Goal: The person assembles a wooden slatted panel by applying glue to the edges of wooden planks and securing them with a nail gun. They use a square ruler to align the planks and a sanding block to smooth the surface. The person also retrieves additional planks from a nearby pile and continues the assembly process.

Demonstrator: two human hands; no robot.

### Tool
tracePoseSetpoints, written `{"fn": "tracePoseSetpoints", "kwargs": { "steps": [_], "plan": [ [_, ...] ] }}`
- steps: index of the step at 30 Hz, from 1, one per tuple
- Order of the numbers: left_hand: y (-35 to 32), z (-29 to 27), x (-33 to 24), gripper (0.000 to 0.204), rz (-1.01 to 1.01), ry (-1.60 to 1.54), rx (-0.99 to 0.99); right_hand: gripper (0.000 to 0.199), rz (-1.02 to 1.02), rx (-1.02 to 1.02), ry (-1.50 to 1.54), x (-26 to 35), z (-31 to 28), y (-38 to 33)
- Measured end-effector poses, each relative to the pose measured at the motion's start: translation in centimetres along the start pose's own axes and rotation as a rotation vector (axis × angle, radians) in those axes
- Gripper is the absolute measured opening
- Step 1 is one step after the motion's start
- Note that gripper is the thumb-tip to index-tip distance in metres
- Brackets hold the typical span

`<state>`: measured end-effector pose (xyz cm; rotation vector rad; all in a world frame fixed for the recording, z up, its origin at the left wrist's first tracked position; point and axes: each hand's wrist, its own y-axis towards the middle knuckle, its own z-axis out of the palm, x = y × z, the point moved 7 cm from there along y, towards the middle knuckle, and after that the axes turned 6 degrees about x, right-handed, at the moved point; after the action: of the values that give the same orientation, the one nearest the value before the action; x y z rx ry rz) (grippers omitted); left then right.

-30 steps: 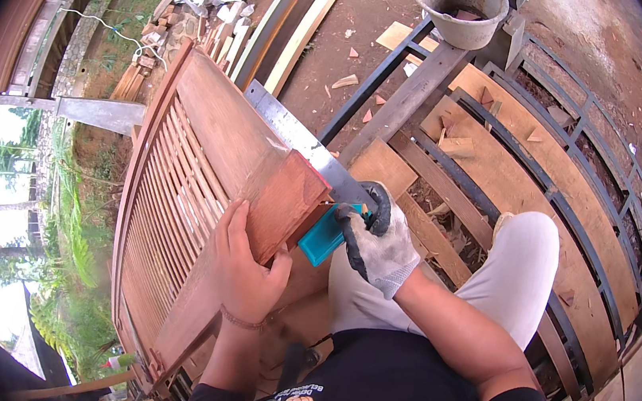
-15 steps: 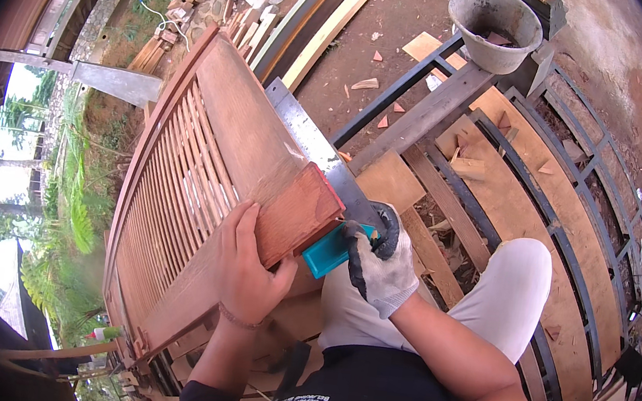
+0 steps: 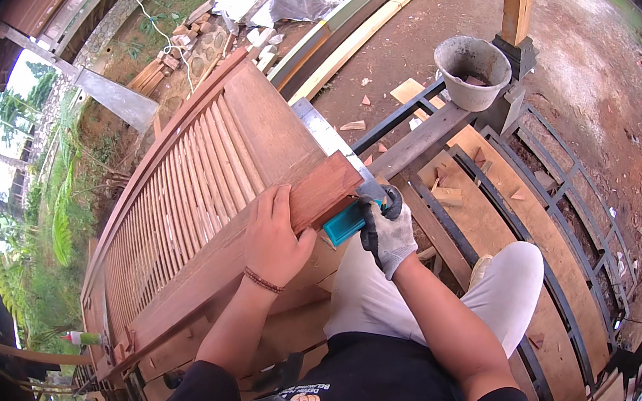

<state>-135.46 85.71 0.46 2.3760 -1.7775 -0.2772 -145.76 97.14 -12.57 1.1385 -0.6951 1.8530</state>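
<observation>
though the view has swung, the left hand (image 3: 279,231) still clasps the reddish wooden block (image 3: 329,189) at the slatted panel's (image 3: 264,109) corner, gloved right hand (image 3: 389,234) fingers closed on the metal-bladed tool's (image 3: 329,135) teal handle (image 3: 345,221), suggesting a steady hold.

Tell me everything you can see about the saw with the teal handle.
The saw has a long, flat, silver-grey blade that looks metal and a teal handle, apparently plastic, gripped by the gloved right hand. The blade slants up-left in the picture, beside the end of the reddish-brown wood block; whether they touch is unclear. Its teeth can't be made out.
</observation>
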Motion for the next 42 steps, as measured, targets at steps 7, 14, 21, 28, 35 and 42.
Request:
{"fn": "tracePoseSetpoints", "kwargs": {
  "steps": [7,14,21,28,35,42],
  "plan": [
    [0.2,-0.2,0.9,0.060,0.010,-0.091,-0.004,0.013,-0.001,-0.002,-0.028,0.6,-0.3,-0.2],
    [0.0,-0.2,0.4,0.059,-0.009,-0.051,-0.016,0.011,-0.033,0.025,-0.001,0.1,-0.5,-0.2],
    [0.3,-0.4,0.2,0.061,-0.022,-0.107,-0.019,0.017,0.195,-0.088,0.181,1.9,-4.8,-0.3],
    [0.1,-1.8,0.2,0.048,0.085,-0.278,-0.145,0.018,0.137,0.109,0.163,3.7,-8.5,1.3],
    [-0.8,-2.2,0.2,0.035,0.066,-0.428,-0.234,0.024,0.186,0.540,0.453,-2.6,-4.5,2.2],
    [4.8,-1.7,-3.6,0.032,0.160,-0.643,0.001,0.016,0.180,0.562,0.451,-3.9,-0.9,3.6]
  ]
}}
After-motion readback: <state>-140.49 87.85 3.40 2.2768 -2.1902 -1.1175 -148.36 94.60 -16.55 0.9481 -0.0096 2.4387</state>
